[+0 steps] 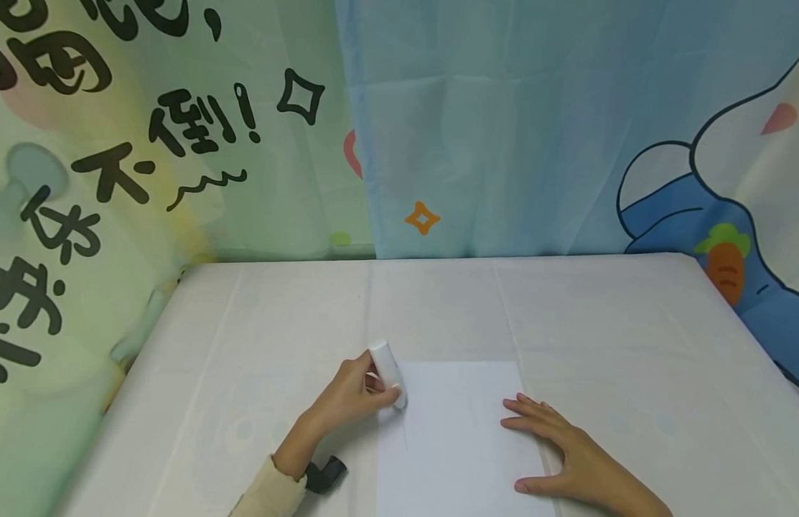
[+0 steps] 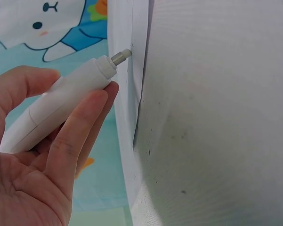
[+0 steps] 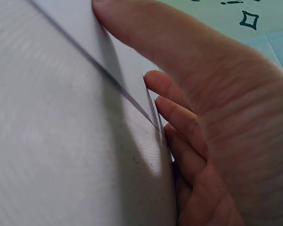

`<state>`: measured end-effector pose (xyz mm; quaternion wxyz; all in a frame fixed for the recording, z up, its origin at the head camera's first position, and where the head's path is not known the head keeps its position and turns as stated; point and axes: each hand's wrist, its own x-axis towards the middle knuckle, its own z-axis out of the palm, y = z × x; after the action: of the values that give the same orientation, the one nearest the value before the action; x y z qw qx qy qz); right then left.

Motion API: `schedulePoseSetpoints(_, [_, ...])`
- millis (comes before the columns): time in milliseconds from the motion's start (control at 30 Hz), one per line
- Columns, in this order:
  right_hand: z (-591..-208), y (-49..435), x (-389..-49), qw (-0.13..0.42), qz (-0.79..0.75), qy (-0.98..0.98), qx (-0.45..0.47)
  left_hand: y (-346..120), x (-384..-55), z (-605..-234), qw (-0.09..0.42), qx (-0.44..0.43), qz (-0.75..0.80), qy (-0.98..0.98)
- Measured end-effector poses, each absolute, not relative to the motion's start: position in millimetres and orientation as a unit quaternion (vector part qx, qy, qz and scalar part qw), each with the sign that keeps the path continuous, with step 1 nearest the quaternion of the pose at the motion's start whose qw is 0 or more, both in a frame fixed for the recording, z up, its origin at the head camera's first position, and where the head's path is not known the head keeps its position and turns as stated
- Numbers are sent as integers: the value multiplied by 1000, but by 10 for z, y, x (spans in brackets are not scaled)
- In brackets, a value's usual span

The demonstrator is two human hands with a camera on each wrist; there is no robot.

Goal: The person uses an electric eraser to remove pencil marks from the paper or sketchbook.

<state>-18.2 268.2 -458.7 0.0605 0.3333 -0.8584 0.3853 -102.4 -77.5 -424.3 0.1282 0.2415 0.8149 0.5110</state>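
Observation:
My left hand (image 1: pixel 350 395) grips a white electric eraser (image 1: pixel 389 373) between thumb and fingers. In the left wrist view the eraser's metal collar and small pale tip (image 2: pixel 128 53) meet the surface of the sheet or come very close to it. A white sheet of paper (image 1: pixel 464 431) lies flat, and the eraser stands over its upper left part, where a faint thin line shows. With fingers spread, my right hand (image 1: pixel 567 452) rests at the sheet's right edge. The right wrist view has its thumb (image 3: pixel 132 19) on the paper.
A white cloth covers the table (image 1: pixel 276 309). Small dark specks (image 2: pixel 183 134) dot the surface in the left wrist view. A black wrist device (image 1: pixel 326 475) sits at my left cuff. Printed curtains (image 1: pixel 502 129) hang behind the table and at its left.

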Motion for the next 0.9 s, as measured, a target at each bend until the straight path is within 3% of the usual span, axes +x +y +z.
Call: schedulePoseSetpoints(900, [-4596, 2681, -187, 62, 387, -857, 335, -774, -1028, -4232, 144, 256, 502, 814])
